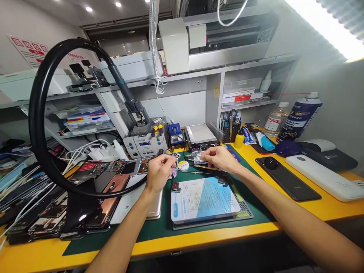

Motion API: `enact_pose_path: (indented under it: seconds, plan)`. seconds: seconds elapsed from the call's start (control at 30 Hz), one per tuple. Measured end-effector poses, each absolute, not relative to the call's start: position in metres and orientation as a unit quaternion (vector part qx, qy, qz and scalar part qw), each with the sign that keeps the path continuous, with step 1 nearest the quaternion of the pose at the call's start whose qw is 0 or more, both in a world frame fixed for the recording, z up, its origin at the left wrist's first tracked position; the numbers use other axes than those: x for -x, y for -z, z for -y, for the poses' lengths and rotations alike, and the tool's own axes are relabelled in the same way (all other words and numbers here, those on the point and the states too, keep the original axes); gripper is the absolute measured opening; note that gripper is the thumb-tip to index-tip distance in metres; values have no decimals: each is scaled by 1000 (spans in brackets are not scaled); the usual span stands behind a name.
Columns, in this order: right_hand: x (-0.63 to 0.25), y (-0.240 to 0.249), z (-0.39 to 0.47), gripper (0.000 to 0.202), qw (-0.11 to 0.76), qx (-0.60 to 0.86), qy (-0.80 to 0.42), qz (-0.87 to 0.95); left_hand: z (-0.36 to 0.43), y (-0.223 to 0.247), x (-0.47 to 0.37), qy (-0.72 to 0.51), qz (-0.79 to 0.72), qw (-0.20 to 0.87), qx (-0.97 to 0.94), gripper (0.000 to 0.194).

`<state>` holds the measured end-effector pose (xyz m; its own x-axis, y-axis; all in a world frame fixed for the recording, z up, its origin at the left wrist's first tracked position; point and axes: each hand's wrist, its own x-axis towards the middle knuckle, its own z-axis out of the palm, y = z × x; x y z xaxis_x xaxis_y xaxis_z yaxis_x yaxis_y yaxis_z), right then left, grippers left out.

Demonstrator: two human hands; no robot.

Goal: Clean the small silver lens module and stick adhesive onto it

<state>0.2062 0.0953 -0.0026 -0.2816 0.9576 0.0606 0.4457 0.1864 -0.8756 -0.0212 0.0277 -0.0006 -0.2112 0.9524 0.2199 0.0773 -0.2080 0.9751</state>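
My left hand (159, 171) is closed in a pinch above the green mat, its fingertips on a small metallic part (176, 155) that looks like a phone camera module. To the right, my right hand (221, 158) pinches a small clear plastic bag (196, 156); what the bag contains is too small to make out. Below both hands lies a white and blue booklet (204, 199), with a small dark phone part (176, 187) at its left corner and another dark part (222, 181) near its far right corner. Tweezers (203, 172) rest just behind the booklet.
Phones and opened phone bodies (54, 212) are piled at the left, under a thick black hose (35, 125). A soldering station (146, 143) and a small hot plate (201, 135) stand behind. A black phone (287, 178), a white device (324, 176) and a spray can (298, 117) are at the right.
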Motion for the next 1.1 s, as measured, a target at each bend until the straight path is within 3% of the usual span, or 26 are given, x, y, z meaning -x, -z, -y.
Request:
enact_pose_path:
  seconds: [0.37,0.6,0.93,1.1]
  plan:
    - [-196,3,-96,21,284,480,-456,693,-34,0,32,-591,-509,378,-498,20]
    - [-183,6,-103,21,204,472,-456,727,-32,-2,30,-592,-503,377,-504,21]
    - [-190,10,-109,27,217,460,-357,783,-35,-3,34,-603,-511,365,-492,20]
    - [-173,1,-99,34,178,453,-285,826,-36,-2,35,-611,-510,356,-490,20]
